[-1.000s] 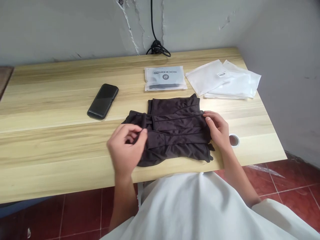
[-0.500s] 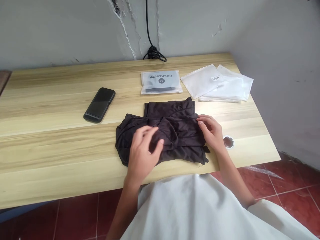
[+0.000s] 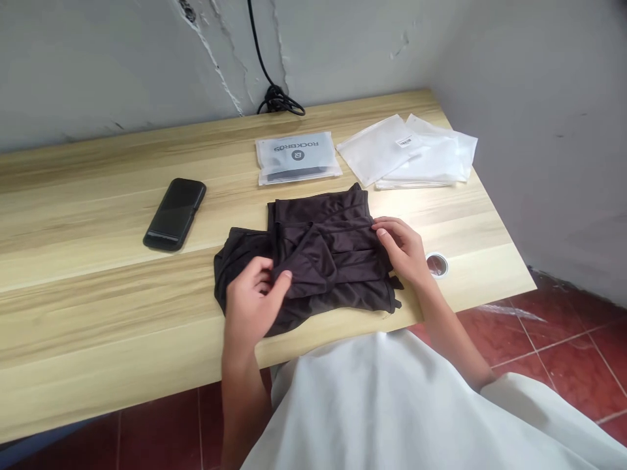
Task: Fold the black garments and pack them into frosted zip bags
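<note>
A dark brown garment (image 3: 323, 251) lies bunched in folds on the wooden table (image 3: 98, 287), near its front edge. My left hand (image 3: 252, 303) is closed on the garment's left part, thumb and fingers pinching a fold of the fabric. At the garment's right edge my right hand (image 3: 404, 251) has its fingers curled onto the cloth and holds that edge down. A white-clothed lap fills the bottom of the view.
A black phone (image 3: 175, 213) lies to the left of the garment. Behind it sits a grey printed pouch (image 3: 296, 156), and several white plastic bags (image 3: 416, 153) lie at the back right. A black cable (image 3: 274, 101) coils by the wall. A round cable hole (image 3: 435, 264) is near my right hand.
My left hand has drawn back to the left and now pinches a fold of the garment, which it lay over half a second ago. My right hand stays at the right edge.
</note>
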Motion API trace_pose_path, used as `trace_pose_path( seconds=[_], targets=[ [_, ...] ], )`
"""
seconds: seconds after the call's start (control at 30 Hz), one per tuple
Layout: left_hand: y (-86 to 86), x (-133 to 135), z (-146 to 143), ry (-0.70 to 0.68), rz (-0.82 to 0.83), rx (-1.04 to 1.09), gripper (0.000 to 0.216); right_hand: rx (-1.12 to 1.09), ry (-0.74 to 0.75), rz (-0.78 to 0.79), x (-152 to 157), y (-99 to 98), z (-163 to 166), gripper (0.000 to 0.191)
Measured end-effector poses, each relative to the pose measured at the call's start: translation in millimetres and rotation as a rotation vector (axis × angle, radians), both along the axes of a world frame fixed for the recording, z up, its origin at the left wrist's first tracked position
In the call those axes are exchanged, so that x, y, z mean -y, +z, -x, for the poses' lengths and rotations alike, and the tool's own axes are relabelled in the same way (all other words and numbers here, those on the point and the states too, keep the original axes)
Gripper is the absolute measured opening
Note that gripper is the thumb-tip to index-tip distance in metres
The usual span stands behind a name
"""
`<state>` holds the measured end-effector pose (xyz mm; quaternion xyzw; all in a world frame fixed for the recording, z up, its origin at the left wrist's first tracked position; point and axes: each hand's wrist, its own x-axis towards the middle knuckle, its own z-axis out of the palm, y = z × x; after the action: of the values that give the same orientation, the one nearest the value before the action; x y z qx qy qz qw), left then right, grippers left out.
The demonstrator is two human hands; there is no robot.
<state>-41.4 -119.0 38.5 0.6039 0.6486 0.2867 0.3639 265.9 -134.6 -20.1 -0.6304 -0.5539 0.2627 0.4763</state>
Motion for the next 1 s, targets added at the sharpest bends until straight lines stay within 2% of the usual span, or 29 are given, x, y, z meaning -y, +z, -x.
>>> trace_pose_path(
  seconds=[0.07,0.13,0.2,0.3,0.33,0.4,0.5,0.57,0.63,0.67,0.73,0.83,0.93,1.0],
  targets=[
    [8.5,-4,8,0.117,-0.073,0.011,0.022,-0.013,0.016,-0.002,0,0.1,-2,0.026],
    [16.9,-6,10,0.139,-0.186,-0.085,0.020,-0.026,0.024,-0.004,0,0.1,-3,0.028],
    [19.8,-7,2,-0.025,-0.263,-0.194,0.019,-0.034,0.031,-0.004,0,0.1,-3,0.029],
    [10.3,-6,-25,-0.486,-0.230,-0.314,0.026,-0.024,0.040,0.007,1,0.1,-2,0.029],
    [5.5,-5,-33,-0.595,-0.203,-0.357,0.029,-0.019,0.042,0.011,2,0.1,-2,0.029],
    [-1.4,-3,-45,-0.679,-0.170,-0.420,0.033,-0.015,0.040,0.018,2,0.3,-1,0.029],
    [-0.6,-5,-44,-0.641,-0.195,-0.309,0.020,-0.015,0.036,0.025,1,0.5,-2,0.030],
    [2.5,-8,-38,-0.507,-0.297,-0.213,0.015,-0.009,0.035,0.031,0,0.2,-2,0.029],
    [1.0,-9,-36,-0.340,-0.406,-0.256,0.024,-0.001,0.034,0.033,1,-0.4,-1,0.027],
    [-2.4,-8,-38,-0.314,-0.428,-0.320,0.032,0.000,0.032,0.030,1,-0.8,0,0.026],
    [-13.3,-5,-44,-0.397,-0.384,-0.456,0.049,-0.013,0.025,0.007,2,-1.3,3,0.022],
    [-30.0,-2,-56,-0.558,-0.258,-0.550,0.057,0.006,-0.001,-0.039,0,-0.4,4,0.018],
    [-35.5,-2,-57,-0.596,-0.198,-0.527,0.058,0.206,0.029,-0.109,-19,2.0,-9,0.019],
    [-34.1,-3,-53,-0.600,-0.198,-0.459,0.057,0.392,0.053,-0.152,-43,2.5,-28,0.028]
  ],
)
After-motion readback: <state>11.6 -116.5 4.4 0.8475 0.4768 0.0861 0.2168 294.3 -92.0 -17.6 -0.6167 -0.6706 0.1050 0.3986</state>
